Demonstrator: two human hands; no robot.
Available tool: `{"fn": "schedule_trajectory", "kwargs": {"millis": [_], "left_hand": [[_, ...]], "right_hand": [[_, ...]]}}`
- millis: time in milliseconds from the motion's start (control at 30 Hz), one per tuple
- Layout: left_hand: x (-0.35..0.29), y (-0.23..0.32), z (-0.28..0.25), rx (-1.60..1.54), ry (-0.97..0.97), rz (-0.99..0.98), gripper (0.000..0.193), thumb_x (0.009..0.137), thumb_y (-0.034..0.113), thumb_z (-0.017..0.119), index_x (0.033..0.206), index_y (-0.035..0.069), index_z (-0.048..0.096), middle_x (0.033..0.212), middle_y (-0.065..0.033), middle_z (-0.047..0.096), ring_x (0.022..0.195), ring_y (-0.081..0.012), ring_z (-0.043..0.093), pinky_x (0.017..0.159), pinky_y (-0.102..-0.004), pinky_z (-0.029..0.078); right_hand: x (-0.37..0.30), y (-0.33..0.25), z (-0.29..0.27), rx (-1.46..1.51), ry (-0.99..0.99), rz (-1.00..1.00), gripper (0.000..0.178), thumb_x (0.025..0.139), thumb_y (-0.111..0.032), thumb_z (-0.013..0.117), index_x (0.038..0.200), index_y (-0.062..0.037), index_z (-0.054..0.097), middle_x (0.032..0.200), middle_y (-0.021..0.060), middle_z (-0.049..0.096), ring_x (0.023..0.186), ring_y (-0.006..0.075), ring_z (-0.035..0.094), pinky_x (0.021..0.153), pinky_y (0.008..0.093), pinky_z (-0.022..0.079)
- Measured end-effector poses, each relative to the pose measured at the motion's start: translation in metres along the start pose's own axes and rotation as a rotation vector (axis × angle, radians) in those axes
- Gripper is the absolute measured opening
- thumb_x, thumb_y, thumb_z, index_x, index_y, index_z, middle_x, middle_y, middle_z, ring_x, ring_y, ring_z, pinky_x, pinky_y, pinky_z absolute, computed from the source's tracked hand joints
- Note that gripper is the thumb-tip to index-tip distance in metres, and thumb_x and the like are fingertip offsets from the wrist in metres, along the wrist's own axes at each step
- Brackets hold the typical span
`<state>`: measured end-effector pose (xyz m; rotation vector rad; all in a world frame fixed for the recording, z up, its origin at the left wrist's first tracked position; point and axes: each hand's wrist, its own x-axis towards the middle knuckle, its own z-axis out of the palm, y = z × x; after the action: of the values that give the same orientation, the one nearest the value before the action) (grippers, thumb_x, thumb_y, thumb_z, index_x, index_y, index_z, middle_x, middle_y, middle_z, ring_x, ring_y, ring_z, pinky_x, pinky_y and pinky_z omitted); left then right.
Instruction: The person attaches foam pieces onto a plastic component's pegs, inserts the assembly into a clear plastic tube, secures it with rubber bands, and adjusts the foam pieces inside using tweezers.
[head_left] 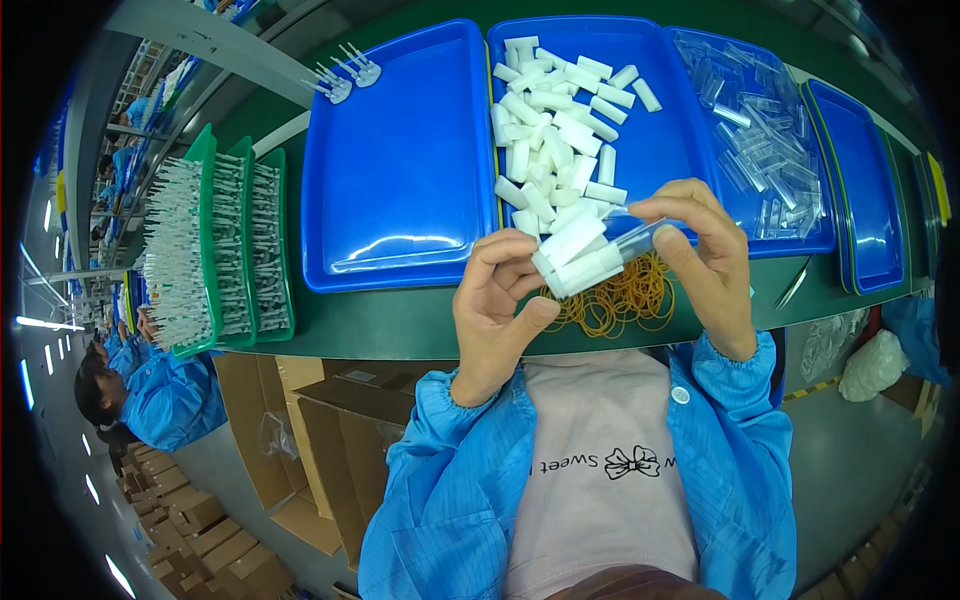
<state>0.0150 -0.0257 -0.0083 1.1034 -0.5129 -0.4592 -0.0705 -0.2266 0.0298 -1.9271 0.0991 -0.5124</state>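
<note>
Over the near edge of the bench, my left hand grips white plastic housings that look like two blocks side by side; how they join cannot be made out. My right hand pinches a clear plastic sleeve between thumb and fingers. The sleeve's left end meets or overlaps the white blocks. Just below them lies a heap of yellow-brown rubber bands. Behind my hands, a blue tray holds many loose white housings. To its right, another blue tray carries clear sleeves.
At left stand a blue tray, small white pronged pieces and green racks full of white pieces. Tweezers and stacked trays are at right. Cardboard boxes stand below; a co-worker sits left.
</note>
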Motion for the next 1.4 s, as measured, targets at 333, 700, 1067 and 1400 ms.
{"fn": "schedule_trajectory", "kwargs": {"millis": [333,700,1067,1400], "left_hand": [[-0.001,0.005,0.011,0.017,-0.001,-0.048,0.032,0.08,0.002,0.068,0.107,0.0,0.051,0.11,-0.0096,0.05,0.103,-0.0182,0.055,0.089,-0.0318,0.047],[0.003,0.002,0.004,0.014,-0.076,-0.076,0.042,0.076,-0.003,0.068,0.114,-0.004,0.05,0.115,-0.0108,0.047,0.111,-0.0211,0.052,0.095,-0.0345,0.045],[0.0,-0.004,0.004,-0.067,0.025,-0.189,0.047,0.086,0.013,0.065,0.125,-0.003,0.045,0.122,-0.0133,0.052,0.112,-0.0205,0.053,0.092,-0.033,0.045],[0.001,-0.006,0.006,-0.008,0.015,-0.251,0.056,0.09,0.015,0.057,0.138,0.0,0.032,0.135,-0.0162,0.042,0.118,-0.0237,0.05,0.092,-0.0346,0.047]], "right_hand": [[-0.009,0.005,0.021,0.304,0.085,0.001,0.009,0.078,-0.005,0.066,0.085,-0.0038,0.061,0.086,0.0057,0.061,0.105,0.024,0.049,0.093,0.0372,0.036],[-0.005,0.007,0.02,0.101,0.037,-0.154,0.017,0.074,-0.005,0.069,0.09,-0.0037,0.063,0.092,0.0068,0.062,0.099,0.0235,0.053,0.089,0.0354,0.04],[0.005,0.091,-0.093,-1.323,0.25,0.123,0.023,0.07,-0.017,0.073,0.09,-0.0112,0.066,0.088,0.0036,0.057,0.085,0.0235,0.054,0.073,0.037,0.039],[-0.001,0.079,-0.083,-0.603,0.389,0.141,0.016,0.079,-0.01,0.065,0.094,-0.0066,0.059,0.094,0.006,0.06,0.089,0.022,0.057,0.081,0.0338,0.04]]}}
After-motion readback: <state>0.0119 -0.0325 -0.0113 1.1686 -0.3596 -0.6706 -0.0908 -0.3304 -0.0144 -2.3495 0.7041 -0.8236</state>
